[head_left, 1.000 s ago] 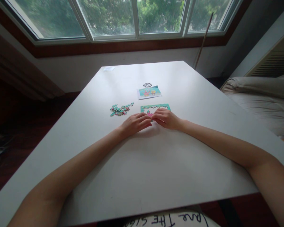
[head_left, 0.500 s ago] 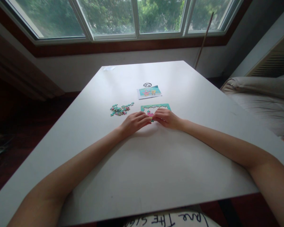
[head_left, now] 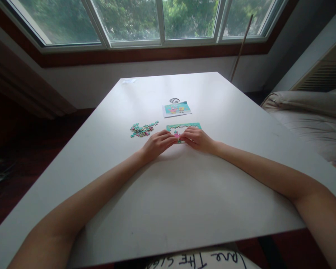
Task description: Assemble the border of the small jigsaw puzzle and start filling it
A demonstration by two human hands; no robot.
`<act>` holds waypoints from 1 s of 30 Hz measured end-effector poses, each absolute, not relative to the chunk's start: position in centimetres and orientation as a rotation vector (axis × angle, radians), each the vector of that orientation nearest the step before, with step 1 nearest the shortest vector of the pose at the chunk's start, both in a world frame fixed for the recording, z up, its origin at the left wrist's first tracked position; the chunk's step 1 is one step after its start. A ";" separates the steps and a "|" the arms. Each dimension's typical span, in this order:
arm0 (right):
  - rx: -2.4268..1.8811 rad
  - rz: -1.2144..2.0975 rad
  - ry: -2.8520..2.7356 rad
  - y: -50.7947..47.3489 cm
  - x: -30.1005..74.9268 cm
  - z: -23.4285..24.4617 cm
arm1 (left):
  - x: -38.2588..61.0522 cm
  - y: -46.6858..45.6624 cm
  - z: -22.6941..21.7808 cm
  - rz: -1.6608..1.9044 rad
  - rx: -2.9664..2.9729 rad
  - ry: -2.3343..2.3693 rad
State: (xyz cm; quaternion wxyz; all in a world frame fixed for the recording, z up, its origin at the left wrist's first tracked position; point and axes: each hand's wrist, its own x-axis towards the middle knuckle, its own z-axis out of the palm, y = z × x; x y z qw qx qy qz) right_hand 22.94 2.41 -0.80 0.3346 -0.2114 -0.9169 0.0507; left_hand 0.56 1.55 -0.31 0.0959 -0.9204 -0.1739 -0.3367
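A partly assembled jigsaw puzzle lies on the white table, its teal border laid round a pale middle with a pink patch inside. Over its lower left part, my left hand has its fingers closed at the pieces. My right hand reaches in from the other side, thumb and fingers pinched close to the left fingertips. Both hands seem to grip puzzle pieces at the pink patch, though the fingers largely hide them. A loose heap of puzzle pieces lies left of the puzzle.
Behind the puzzle lies a picture card with pink and yellow figures, and a small round black-and-white item beyond it. Clear plastic rests at the table's far left corner. A padded seat stands to the right.
Both hands have shifted very slightly at the pink patch, and a yellow-green bit seen between the fingertips is now hidden. The heap and the card have stayed put.
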 end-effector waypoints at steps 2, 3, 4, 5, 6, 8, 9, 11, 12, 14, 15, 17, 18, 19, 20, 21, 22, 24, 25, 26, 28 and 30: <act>-0.607 0.140 -2.357 2.3 22.9 -0.7 | 0.5 1.9 -0.5 -1.063 -2.712 -0.611; -0.633 0.147 -2.341 2.3 23.0 -0.7 | 0.5 2.0 -0.6 -1.102 -2.698 -0.671; -0.655 0.152 -2.327 2.2 23.0 -0.6 | 0.4 2.2 -0.7 -1.125 -2.697 -0.732; -0.673 0.153 -2.316 2.2 23.0 -0.6 | 0.3 2.4 -0.9 -1.160 -2.689 -0.787; -0.686 0.150 -2.310 2.2 23.0 -0.5 | 0.3 2.6 -1.0 -1.193 -2.682 -0.842; -0.695 0.147 -2.307 2.2 23.0 -0.5 | 0.1 2.9 -1.1 -1.247 -2.677 -0.944; -0.694 0.147 -2.311 2.2 23.0 -0.5 | 0.0 3.0 -1.2 -1.264 -2.679 -0.996; -0.687 0.147 -2.321 2.2 23.0 -0.5 | -0.1 3.1 -1.2 -1.268 -2.697 -1.097; -0.682 0.146 -2.325 2.2 23.0 -0.6 | -0.2 3.1 -1.1 -1.254 -2.717 -1.139; -0.676 0.144 -2.332 2.2 23.0 -0.7 | -0.4 3.1 -0.9 -1.200 -2.774 -1.201; -0.672 0.143 -2.337 2.3 23.0 -0.8 | -0.4 3.1 -0.8 -1.174 -2.801 -1.220; -0.666 0.147 -2.351 2.3 23.0 -0.8 | -0.6 3.0 -0.6 -1.152 -2.830 -1.250; -0.661 0.149 -2.358 2.3 23.0 -0.8 | -0.7 3.0 -0.5 -1.152 -2.832 -1.266; -0.659 0.150 -2.364 2.2 23.0 -0.7 | -0.7 3.0 -0.4 -1.154 -2.830 -1.279; -0.657 0.150 -2.368 2.2 22.9 -0.7 | -0.8 3.0 -0.3 -1.150 -2.828 -1.292; -0.657 0.148 -2.374 2.2 22.9 -0.6 | -0.8 3.0 -0.3 -1.142 -2.829 -1.303; -0.657 0.143 -2.381 2.2 22.9 -0.6 | -0.8 3.0 -0.2 -1.134 -2.830 -1.310; -0.662 0.128 -2.399 2.2 22.9 -0.5 | -0.8 3.0 -0.2 -1.119 -2.836 -1.312; -0.660 0.120 -2.409 2.2 22.9 -0.6 | -0.8 3.0 -0.2 -1.116 -2.840 -1.309; -0.656 0.113 -2.417 2.2 22.9 -0.6 | -0.7 3.0 -0.2 -1.115 -2.843 -1.305; -0.635 0.104 -2.434 2.3 22.9 -0.8 | -0.6 3.0 -0.2 -1.116 -2.847 -1.295; -0.613 0.104 -2.448 2.3 22.8 -1.0 | -0.6 3.0 -0.3 -1.112 -2.851 -1.285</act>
